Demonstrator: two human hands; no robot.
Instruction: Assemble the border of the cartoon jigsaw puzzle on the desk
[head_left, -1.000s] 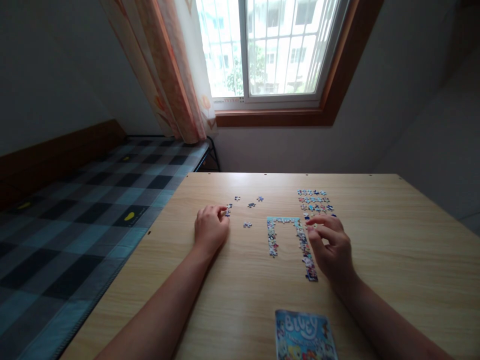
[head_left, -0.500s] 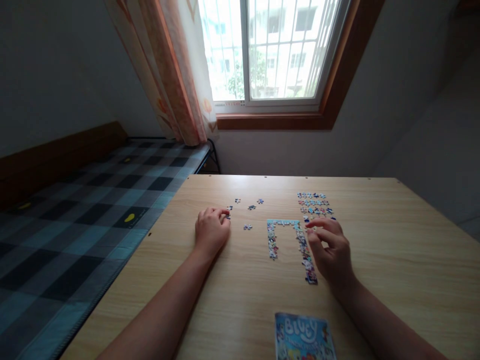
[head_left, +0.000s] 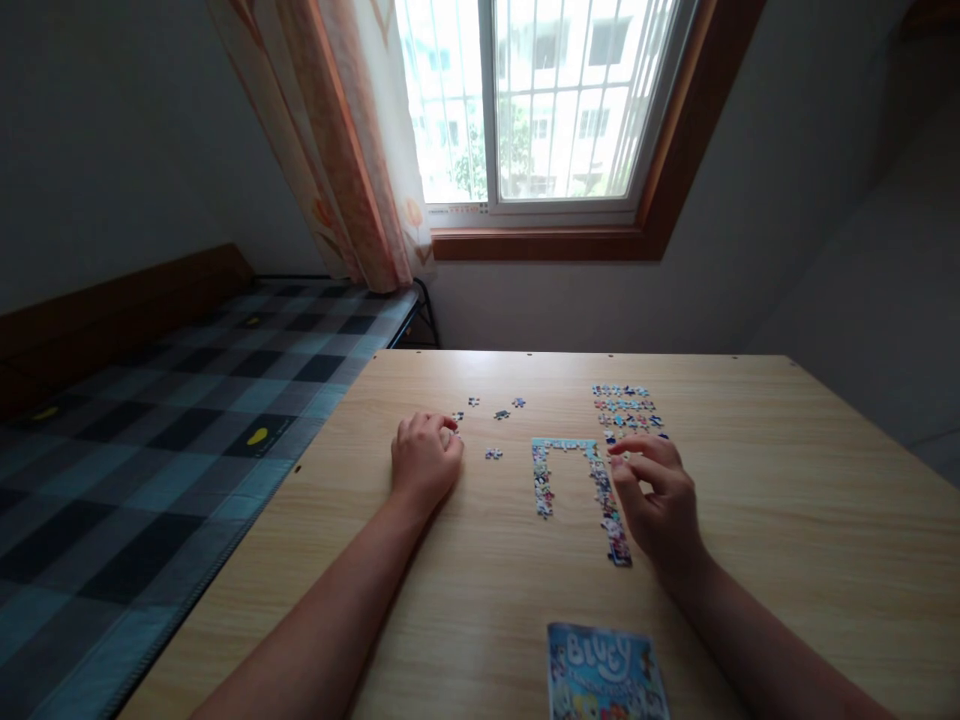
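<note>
My left hand (head_left: 426,458) rests at the left of the table, thumb and fingers closed around a puzzle piece that they mostly cover. Close by lie several loose jigsaw pieces (head_left: 502,414). To the right is a partly joined puzzle border (head_left: 541,480), with a left side, a top and a longer right side. My right hand (head_left: 661,490) is just right of that long side, fingers bent and thumb and fingertips brought together; whatever they pinch is too small to make out. Beyond it, rows of sorted pieces (head_left: 628,405) are partly covered by the fingers.
A blue picture sheet reading "Bluey" (head_left: 606,675) lies at the near edge of the wooden table (head_left: 780,520). Left of the table stands a bed with a checked mattress (head_left: 187,400). A curtain (head_left: 337,150) hangs beside the barred window (head_left: 555,110) behind.
The fingers of my left hand have closed a little over the piece at their tips. My right hand stays nearly still; the view shifts very slightly.
</note>
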